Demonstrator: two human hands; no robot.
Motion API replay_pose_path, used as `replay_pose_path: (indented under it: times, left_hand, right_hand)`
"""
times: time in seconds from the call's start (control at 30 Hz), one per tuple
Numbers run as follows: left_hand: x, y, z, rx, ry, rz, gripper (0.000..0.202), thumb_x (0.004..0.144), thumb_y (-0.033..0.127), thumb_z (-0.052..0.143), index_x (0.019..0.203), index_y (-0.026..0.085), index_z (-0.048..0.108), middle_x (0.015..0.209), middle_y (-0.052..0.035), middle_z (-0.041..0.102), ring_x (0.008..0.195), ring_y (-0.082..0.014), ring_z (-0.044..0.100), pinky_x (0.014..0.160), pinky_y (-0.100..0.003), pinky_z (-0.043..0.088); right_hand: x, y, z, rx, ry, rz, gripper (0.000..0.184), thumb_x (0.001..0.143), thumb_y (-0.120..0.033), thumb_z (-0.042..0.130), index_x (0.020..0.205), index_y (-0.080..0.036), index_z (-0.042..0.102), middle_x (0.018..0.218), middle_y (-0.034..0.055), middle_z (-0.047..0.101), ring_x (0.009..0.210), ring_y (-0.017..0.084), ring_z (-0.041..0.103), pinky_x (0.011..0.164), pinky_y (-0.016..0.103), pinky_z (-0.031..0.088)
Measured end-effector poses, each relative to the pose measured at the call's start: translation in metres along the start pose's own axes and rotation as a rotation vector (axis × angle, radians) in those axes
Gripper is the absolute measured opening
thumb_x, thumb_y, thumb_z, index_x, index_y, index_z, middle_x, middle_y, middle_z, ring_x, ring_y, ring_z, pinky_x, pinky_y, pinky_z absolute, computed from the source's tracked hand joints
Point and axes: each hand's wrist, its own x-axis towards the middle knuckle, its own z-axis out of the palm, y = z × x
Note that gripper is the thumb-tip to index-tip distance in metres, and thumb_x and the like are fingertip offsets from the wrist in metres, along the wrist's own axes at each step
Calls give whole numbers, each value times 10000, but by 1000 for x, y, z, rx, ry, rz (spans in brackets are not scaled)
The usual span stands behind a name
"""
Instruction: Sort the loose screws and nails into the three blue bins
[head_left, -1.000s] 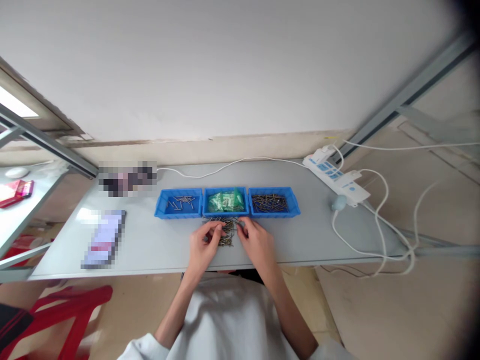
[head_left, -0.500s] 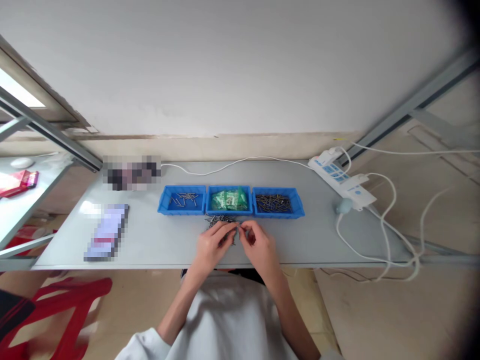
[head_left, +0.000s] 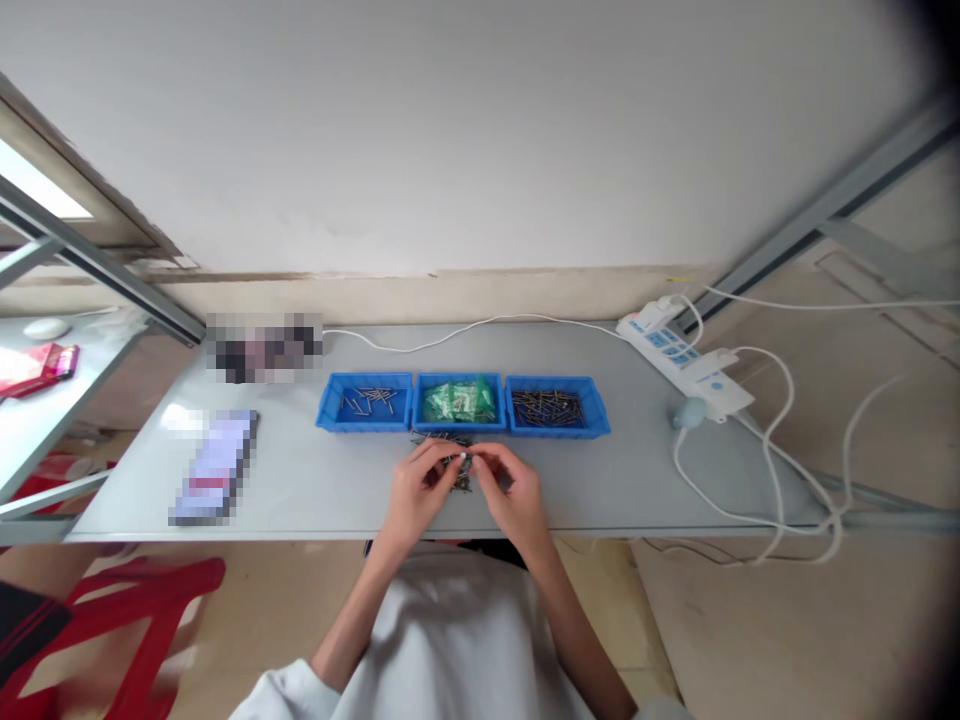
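Above a loose pile of dark screws or nails (head_left: 462, 485), my left hand (head_left: 417, 486) and my right hand (head_left: 511, 492) meet with fingertips closed in a pinch. A small white piece (head_left: 463, 456) shows between the fingertips of both hands; its exact kind is too small to make out. Behind the hands stand three blue bins in a row. The left bin (head_left: 330, 421) holds some thin silvery screws or nails. In the middle bin (head_left: 457, 427) lies green plastic with small pale pieces. Many dark and brassy screws or nails fill the right bin (head_left: 598, 410).
A phone-like blurred object (head_left: 216, 468) lies on the grey table (head_left: 315, 490) at left, with another blurred object (head_left: 262, 350) behind it. On the right are a white power strip (head_left: 682, 365) and looping cables. A red stool (head_left: 150, 610) stands at lower left.
Both hands have shifted slightly left, still pinched together. The white piece between the fingertips now shows more clearly, and more of the pile is visible under them.
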Motion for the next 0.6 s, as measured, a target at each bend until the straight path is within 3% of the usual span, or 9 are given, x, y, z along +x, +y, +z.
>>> replay_pose_path:
  times: [0.37, 0.5, 0.6]
  left_hand:
    - [-1, 0, 2, -33, 47, -30, 146, 1007, 275, 646, 1032, 214, 776, 985, -43, 766, 636, -104, 591, 638, -227, 498]
    - [-8, 0, -1, -54, 245, -128, 192, 980, 339, 691, 1106, 219, 771, 861, -19, 750, 577, -102, 554, 620, -227, 501]
    - [-7, 0, -9, -107, 405, -171, 264, 956, 367, 725, 1172, 216, 724, 901, -24, 773, 562, -95, 569, 603, -228, 505]
  right_hand:
    - [1, 3, -1, 15, 29, 26, 232, 1015, -383, 590, 1040, -205, 737, 746, 21, 718, 666, 176, 661, 635, 267, 530]
    - [0, 7, -6, -69, 187, 58, 259, 1033, -398, 559, 1016, -204, 729, 694, 8, 681, 626, 172, 639, 623, 266, 517]
    - [-2, 12, -15, -209, 195, 27, 263, 1036, -399, 556, 1032, -207, 736, 708, 9, 685, 600, 158, 610, 617, 258, 502]
